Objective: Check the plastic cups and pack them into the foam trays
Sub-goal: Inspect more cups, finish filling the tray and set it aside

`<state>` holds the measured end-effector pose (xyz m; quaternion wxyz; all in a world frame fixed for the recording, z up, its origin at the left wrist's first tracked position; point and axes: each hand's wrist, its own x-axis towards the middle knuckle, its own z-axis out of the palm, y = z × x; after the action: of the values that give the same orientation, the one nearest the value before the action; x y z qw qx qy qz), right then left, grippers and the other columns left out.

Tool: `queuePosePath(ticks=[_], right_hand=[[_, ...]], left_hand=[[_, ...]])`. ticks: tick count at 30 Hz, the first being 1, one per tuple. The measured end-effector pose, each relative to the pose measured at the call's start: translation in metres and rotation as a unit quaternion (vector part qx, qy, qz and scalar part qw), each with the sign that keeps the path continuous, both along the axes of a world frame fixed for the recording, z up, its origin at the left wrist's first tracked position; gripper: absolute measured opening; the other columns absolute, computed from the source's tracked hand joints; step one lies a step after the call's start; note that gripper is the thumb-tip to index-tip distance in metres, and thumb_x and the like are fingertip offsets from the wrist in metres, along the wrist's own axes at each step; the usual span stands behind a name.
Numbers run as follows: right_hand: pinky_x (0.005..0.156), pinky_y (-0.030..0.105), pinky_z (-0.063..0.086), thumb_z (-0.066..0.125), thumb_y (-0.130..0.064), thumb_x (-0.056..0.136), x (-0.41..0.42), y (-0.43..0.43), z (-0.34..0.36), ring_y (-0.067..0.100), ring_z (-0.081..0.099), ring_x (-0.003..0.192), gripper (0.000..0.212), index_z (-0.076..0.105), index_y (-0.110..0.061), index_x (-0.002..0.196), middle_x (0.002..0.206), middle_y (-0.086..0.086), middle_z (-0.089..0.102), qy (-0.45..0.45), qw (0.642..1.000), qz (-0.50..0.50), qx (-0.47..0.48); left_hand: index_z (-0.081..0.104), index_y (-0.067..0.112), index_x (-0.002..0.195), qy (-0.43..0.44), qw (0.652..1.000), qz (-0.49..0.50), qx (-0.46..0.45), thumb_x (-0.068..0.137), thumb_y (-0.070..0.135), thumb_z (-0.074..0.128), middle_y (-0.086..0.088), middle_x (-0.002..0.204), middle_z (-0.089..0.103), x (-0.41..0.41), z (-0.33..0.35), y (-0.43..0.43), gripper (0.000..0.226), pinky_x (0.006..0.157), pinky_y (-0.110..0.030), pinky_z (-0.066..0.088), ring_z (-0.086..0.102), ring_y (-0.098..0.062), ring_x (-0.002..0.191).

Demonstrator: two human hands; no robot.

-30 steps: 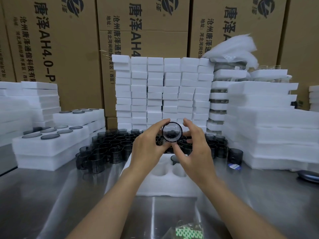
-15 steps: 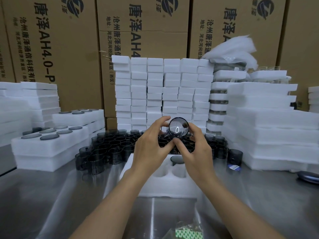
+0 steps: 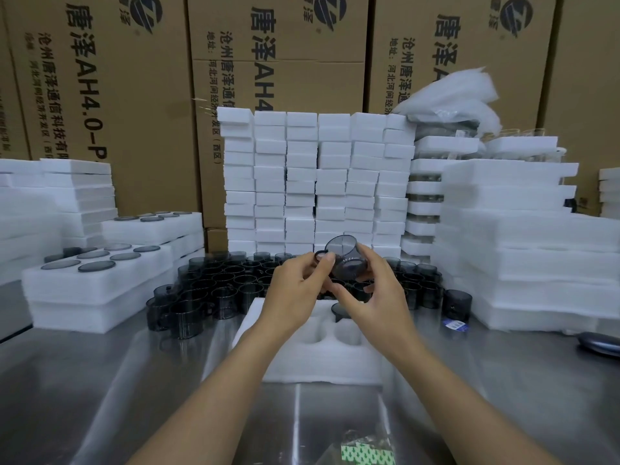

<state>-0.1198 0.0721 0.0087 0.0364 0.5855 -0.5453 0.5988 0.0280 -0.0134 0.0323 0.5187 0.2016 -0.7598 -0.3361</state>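
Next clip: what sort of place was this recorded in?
Most likely a factory packing station or warehouse: printed cardboard cartons stacked behind, piles of white foam trays, and many dark plastic cups on a steel table.

Your cup point(image 3: 347, 255) is smoky, see-through plastic, smooth and glossy. Your tray point(image 3: 322, 360) is white foam, matt and slightly grainy. The table point(image 3: 100, 380) under it is brushed metal with a dull sheen; the boxes point(image 3: 134, 95) behind are matt brown cardboard.
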Motion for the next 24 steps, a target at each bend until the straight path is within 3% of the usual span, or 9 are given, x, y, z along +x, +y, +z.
queuePosePath(ticks=[3, 6, 8, 10, 13, 15, 18, 20, 24], right_hand=[[0.097, 0.023, 0.052, 0.074, -0.057, 0.081, -0.002, -0.001, -0.001, 0.002, 0.063, 0.115, 0.059, 0.054, -0.048, 0.135, 0.12, -0.025, 0.063, 0.003, 1.0, -0.017, -0.019], [0.094, 0.034, 0.055, 0.077, -0.061, 0.083, -0.003, -0.003, -0.002, 0.008, 0.065, 0.109, 0.052, 0.063, -0.041, 0.129, 0.114, -0.017, 0.066, 0.008, 0.999, -0.032, -0.014], [0.089, 0.031, 0.053, 0.075, -0.068, 0.082, -0.003, -0.003, -0.002, 0.009, 0.063, 0.104, 0.05, 0.064, -0.041, 0.123, 0.108, -0.014, 0.066, 0.008, 0.999, -0.043, -0.011], [0.08, 0.018, 0.048, 0.073, -0.075, 0.079, -0.002, -0.002, -0.002, 0.009, 0.061, 0.099, 0.048, 0.063, -0.043, 0.114, 0.1, -0.014, 0.064, 0.0, 0.999, -0.051, -0.013], [0.075, 0.014, 0.044, 0.072, -0.078, 0.076, 0.0, 0.0, -0.001, 0.008, 0.061, 0.097, 0.048, 0.062, -0.046, 0.11, 0.097, -0.014, 0.062, -0.015, 0.998, -0.06, -0.012], [0.079, 0.021, 0.047, 0.073, -0.074, 0.078, 0.0, -0.001, -0.001, 0.007, 0.061, 0.098, 0.048, 0.062, -0.045, 0.114, 0.099, -0.015, 0.063, -0.008, 0.998, -0.063, -0.009], [0.093, 0.034, 0.055, 0.077, -0.057, 0.084, 0.0, 0.0, -0.001, 0.006, 0.064, 0.106, 0.06, 0.059, -0.038, 0.138, 0.115, -0.018, 0.068, 0.006, 0.999, -0.051, 0.003], [0.094, 0.032, 0.056, 0.08, -0.048, 0.088, 0.001, 0.001, 0.0, 0.007, 0.065, 0.11, 0.07, 0.05, -0.036, 0.151, 0.121, -0.017, 0.069, -0.008, 0.999, -0.028, 0.014], [0.075, 0.017, 0.059, 0.081, -0.037, 0.094, 0.004, 0.004, 0.004, 0.014, 0.069, 0.106, 0.072, 0.045, -0.039, 0.156, 0.115, -0.003, 0.071, -0.09, 0.995, 0.045, 0.01]], left_hand=[[0.073, 0.022, 0.071, 0.022, 0.998, -0.039, 0.049, 0.111, 0.043, 0.057, -0.004, 0.068, 0.077, -0.002, 0.002, 0.003, 0.048, 0.062, -0.013, 0.051, 0.07, -0.007, 0.063], [0.071, 0.012, 0.064, 0.008, 0.995, -0.043, 0.093, 0.113, 0.048, 0.047, -0.011, 0.062, 0.073, -0.003, 0.005, 0.006, 0.065, 0.055, -0.01, 0.046, 0.066, -0.009, 0.056], [0.072, 0.008, 0.064, -0.005, 0.992, -0.044, 0.119, 0.113, 0.054, 0.042, -0.013, 0.059, 0.07, -0.002, 0.006, 0.008, 0.073, 0.055, -0.01, 0.045, 0.065, -0.01, 0.056], [0.074, 0.01, 0.065, -0.019, 0.989, -0.041, 0.139, 0.111, 0.059, 0.039, -0.011, 0.056, 0.068, -0.002, 0.006, 0.009, 0.077, 0.056, -0.011, 0.045, 0.065, -0.01, 0.058], [0.074, 0.022, 0.057, -0.033, 0.985, -0.039, 0.163, 0.11, 0.064, 0.037, -0.008, 0.055, 0.066, -0.003, 0.007, 0.009, 0.077, 0.062, -0.019, 0.047, 0.064, -0.011, 0.061], [0.074, 0.023, 0.059, -0.028, 0.985, -0.034, 0.168, 0.11, 0.063, 0.04, -0.007, 0.059, 0.069, -0.003, 0.007, 0.009, 0.073, 0.066, -0.025, 0.045, 0.065, -0.01, 0.063], [0.078, 0.015, 0.087, -0.013, 0.987, -0.028, 0.155, 0.109, 0.055, 0.05, -0.007, 0.083, 0.079, -0.003, 0.006, 0.01, 0.054, 0.069, -0.025, 0.048, 0.072, -0.007, 0.077], [0.076, 0.012, 0.102, -0.019, 0.99, -0.043, 0.133, 0.109, 0.046, 0.057, -0.01, 0.097, 0.078, -0.003, 0.005, 0.01, 0.04, 0.074, -0.028, 0.05, 0.07, -0.011, 0.089], [0.075, 0.012, 0.105, -0.014, 0.992, -0.071, 0.104, 0.108, 0.035, 0.064, -0.005, 0.093, 0.069, -0.002, 0.005, 0.013, 0.026, 0.078, -0.036, 0.049, 0.062, -0.017, 0.089]])
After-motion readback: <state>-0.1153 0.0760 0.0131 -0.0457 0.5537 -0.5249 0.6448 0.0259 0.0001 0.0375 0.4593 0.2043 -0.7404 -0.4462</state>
